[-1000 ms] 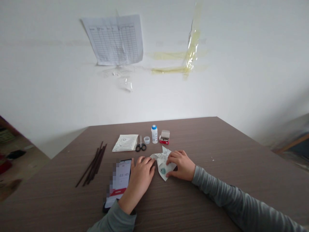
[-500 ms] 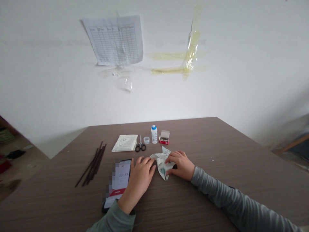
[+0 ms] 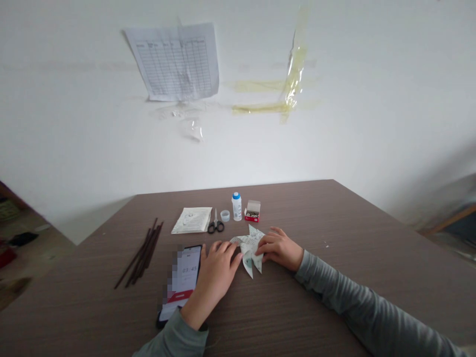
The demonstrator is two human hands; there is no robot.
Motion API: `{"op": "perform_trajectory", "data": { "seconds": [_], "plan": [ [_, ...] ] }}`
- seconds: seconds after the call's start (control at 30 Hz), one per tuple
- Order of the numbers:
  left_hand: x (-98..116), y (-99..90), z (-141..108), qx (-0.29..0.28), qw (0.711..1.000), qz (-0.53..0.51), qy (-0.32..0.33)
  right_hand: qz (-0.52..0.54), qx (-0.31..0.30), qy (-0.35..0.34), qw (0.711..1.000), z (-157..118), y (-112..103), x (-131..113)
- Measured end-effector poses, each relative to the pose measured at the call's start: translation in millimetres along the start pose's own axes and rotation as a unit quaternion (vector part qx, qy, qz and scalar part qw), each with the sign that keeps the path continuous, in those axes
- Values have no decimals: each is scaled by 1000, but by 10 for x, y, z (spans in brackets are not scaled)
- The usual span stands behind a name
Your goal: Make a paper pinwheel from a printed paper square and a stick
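Overlapping phone (image 3: 183, 278): left grip (image 3: 218, 265), spread | right grip (image 3: 280, 249): pinching folded paper (image 3: 248, 248) | beyond: scissors (image 3: 215, 226), bottle (image 3: 237, 208), box (image 3: 253, 218)

Wall sheet (image 3: 173, 63): printed with a ruled table, fixed to the white wall (image 3: 372, 99).
Tape (image 3: 258, 108): yellowish strips right of the sheet, one of them upright.
Phone (image 3: 184, 280): flat on the counter (image 3: 316, 208), showing 03:45 above a red band.
Sticks (image 3: 143, 255): dark, loosely bundled left of the phone.
Scissors (image 3: 215, 227): black-handled, blades toward the wall, between paper packet (image 3: 192, 220) and small cup (image 3: 225, 216).
Bottle (image 3: 237, 207): upright, blue-capped, beside the cup.
Box (image 3: 252, 218): red, open, small pieces inside.
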State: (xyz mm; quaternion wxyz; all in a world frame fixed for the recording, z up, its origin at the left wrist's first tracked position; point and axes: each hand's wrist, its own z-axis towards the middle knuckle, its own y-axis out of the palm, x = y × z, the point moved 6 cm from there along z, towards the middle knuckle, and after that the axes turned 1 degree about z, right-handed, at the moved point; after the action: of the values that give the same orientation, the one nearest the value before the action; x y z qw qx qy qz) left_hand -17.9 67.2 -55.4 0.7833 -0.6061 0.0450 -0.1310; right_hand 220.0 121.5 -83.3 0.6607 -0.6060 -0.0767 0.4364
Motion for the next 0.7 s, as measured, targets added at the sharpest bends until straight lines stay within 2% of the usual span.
{"op": "perform_trajectory", "data": {
  "seconds": [0.27,0.4,0.53,0.7],
  "plan": [
    [42,-44,3,-7,1000,-11,-11,-23,36,-17,999,32,162,71],
    [62,-50,0,-9,1000,-7,-11,-22,51,-19,998,-12,110,8],
    [79,-43,-7,-13,1000,-9,-16,-3,56,5,998,-48,57,-46],
    [110,-32,-17,-19,1000,-18,-10,28,84,48,995,-33,88,-16]
  ]
}}
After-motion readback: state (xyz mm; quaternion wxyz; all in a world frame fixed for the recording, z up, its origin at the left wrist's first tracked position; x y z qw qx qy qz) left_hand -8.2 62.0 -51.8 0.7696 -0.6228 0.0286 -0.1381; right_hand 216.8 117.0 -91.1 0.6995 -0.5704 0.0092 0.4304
